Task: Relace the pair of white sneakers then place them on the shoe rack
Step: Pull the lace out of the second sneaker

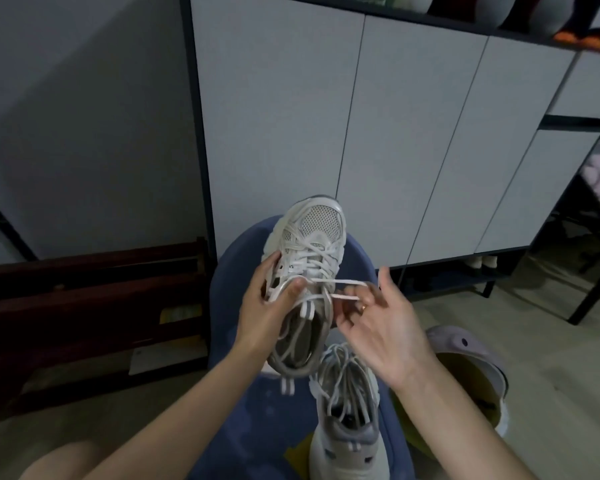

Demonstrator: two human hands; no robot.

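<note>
The upper sneaker (307, 268) is lying toe-away on the blue cushion (357, 251), and the left hand (267, 306) is gripping its side, thumb pressing onto the top eyelets while the other fingers are wrapping around the outer edge. The right hand (378, 323) is pinching the lace (340, 289) between curled fingertips and drawing it sideways, the little finger sticking up on its own.

Here is the danger: the lace is running taut across the tongue, and if the pinch is slipping, the end could be springing back out of the eyelet. Pulling too hard sideways could be twisting the shoe out from under that thumb. A loose strand is also trailing inside the shoe's opening, and it could be snagging under the next crossing. I cannot tell which eyelet the lace is actually passing through.

Counting now: two white sneakers, the second sneaker (347, 420) sitting nearer the person, touching the heel of the first, laces lying loose and tangled on top. Two hands working. One ring showing on the right hand. One pale slipper (471, 355) lying on the floor to the right. One wooden rack (94, 306) is standing at the left, near the cabinet (361, 133)
</note>
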